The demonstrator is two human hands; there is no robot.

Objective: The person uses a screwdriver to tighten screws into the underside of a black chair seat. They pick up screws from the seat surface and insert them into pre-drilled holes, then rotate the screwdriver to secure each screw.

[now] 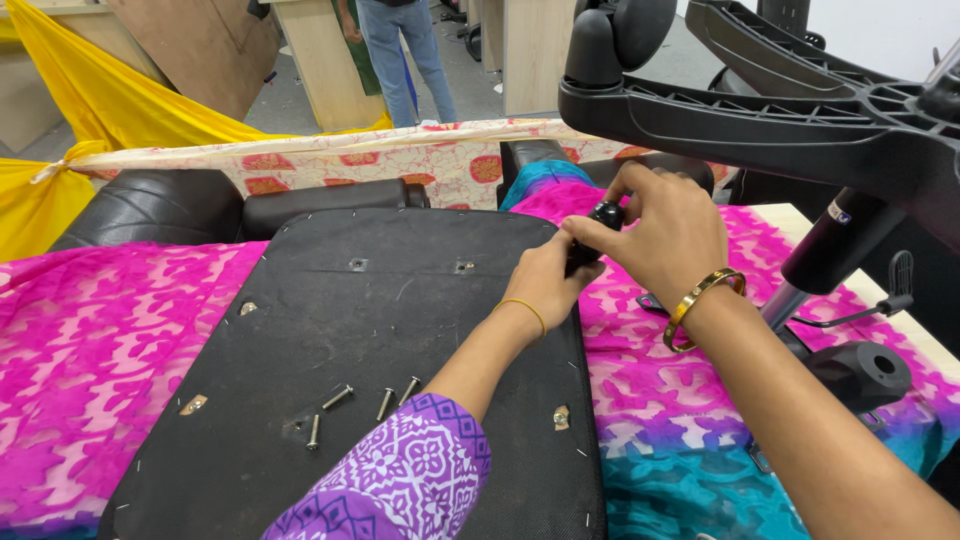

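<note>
bench [905, 325]: covered with a pink-and-teal patterned cloth [110, 350], light wood edge showing at right.
seat panel [340, 340]: black, underside up, flat on the cloth, metal inserts visible.
chair base [800, 110]: black plastic, star-shaped, tilted above the bench at upper right, gas cylinder [835, 245] under it.
right hand [665, 235]: gold bangle on the wrist, fingers closed over the top of the black knob [607, 215].
left hand [545, 280]: thin bangle, gripping the knob's lower part at the panel's far right corner.
bolts [365, 400]: four, loose on the panel, near the purple sleeve [400, 480].
</note>
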